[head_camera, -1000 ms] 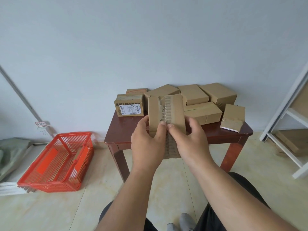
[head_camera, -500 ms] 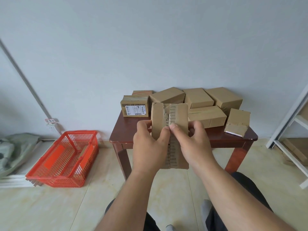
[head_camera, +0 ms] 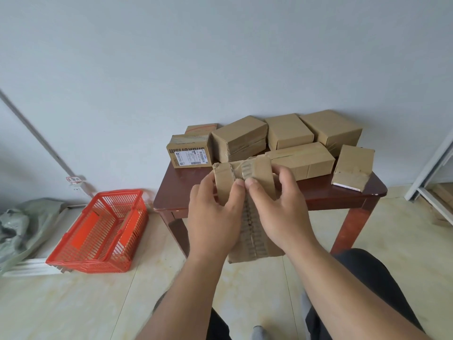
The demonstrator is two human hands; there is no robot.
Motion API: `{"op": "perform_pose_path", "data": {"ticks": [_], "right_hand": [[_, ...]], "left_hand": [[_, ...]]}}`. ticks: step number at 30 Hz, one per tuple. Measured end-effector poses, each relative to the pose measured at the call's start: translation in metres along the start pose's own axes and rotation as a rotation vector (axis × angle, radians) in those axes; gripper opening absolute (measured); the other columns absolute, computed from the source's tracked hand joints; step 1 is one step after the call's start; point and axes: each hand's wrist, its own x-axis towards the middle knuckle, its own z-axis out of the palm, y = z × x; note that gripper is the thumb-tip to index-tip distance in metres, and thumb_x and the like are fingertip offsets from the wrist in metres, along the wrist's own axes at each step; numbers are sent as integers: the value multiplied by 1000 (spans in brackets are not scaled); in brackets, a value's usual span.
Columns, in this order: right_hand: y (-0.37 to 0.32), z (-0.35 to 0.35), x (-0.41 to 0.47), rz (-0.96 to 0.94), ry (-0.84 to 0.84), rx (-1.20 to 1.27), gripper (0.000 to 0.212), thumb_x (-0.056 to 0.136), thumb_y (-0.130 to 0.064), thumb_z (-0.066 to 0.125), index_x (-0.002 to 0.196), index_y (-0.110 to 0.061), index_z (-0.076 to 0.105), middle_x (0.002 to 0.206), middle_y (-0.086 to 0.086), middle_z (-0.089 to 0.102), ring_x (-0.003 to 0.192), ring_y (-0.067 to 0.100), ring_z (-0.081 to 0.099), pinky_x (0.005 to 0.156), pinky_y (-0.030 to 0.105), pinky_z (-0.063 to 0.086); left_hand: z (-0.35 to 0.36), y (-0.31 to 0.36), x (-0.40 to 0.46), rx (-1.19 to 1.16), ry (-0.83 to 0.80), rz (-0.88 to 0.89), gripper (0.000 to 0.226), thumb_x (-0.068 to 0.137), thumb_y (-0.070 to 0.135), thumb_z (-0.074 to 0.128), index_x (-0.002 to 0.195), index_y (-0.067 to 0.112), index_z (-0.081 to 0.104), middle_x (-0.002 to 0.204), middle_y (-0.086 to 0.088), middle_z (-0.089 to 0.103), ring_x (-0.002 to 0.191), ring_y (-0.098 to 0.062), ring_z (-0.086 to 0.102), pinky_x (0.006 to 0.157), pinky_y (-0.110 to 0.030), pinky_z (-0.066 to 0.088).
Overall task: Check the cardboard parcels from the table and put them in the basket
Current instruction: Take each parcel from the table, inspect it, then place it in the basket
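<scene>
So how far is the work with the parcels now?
Little looks done: the red basket shows no parcel I can make out. In hand: both hands, left and right, hold one parcel. Left: seven parcels remain on the table.

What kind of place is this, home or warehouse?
Probably a plain room used for small-scale parcel sorting, not a warehouse: cardboard parcels stacked on a small wooden table, a red plastic basket on tiled floor.

Parcels (head_camera: 289,141) lie on the table (head_camera: 367,192); the basket (head_camera: 98,231) sits left, on the floor.
</scene>
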Motion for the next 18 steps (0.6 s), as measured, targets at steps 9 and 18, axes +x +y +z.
{"op": "perform_pose_path", "data": {"ticks": [9,18], "right_hand": [[21,1,11,12,-9,-1,72,82,-82,59,145,-47,49,138,-19,64,125,4,63,104,41,55],[21,6,10,10,-27,96,61,93,-69,61,149,-50,45,146,-22,56,130,-5,56,107,26,49]], "left_hand": [[12,-2,8,81,36,24,31,87,65,59,114,50,59,112,28,54,111,-2,58,88,-28,50],[18,-15,0,-63,114,0,61,77,74,59,123,34,65,118,17,69,108,1,66,90,-29,57]]}}
